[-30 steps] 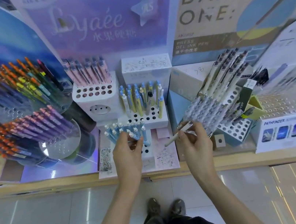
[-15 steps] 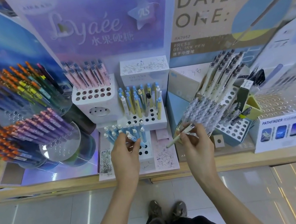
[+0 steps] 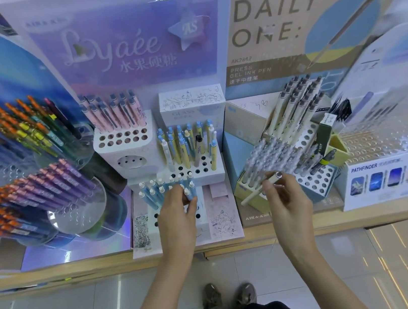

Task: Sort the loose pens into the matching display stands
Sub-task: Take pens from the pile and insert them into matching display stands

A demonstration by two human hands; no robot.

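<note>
- My right grip (image 3: 288, 202) is closed lightly on a cream pen (image 3: 252, 196). Thumb and fingertips pinch it near its grey clicker end, so the tip stays free to find a hole.
- The pen lies slanted, tip down to my left, just in front of the tilted beige stand (image 3: 313, 183) with its rows of holes.
- I judge it belongs with the cream, grey-topped pens (image 3: 296, 106) at the back of that stand, since body and clicker match.
- My left grip (image 3: 178, 219) is curled on a light blue pen (image 3: 189, 195), pinched near its white cap. The pen stands among its like in the front row of the white tiered stand (image 3: 211, 177).
- That stand steps up by colour: blue in front, yellow pens (image 3: 178, 147) behind, pink pens (image 3: 114, 112) highest, so each row shows over the one before.
- Both stands sit on the wooden desk (image 3: 288, 231).
</note>
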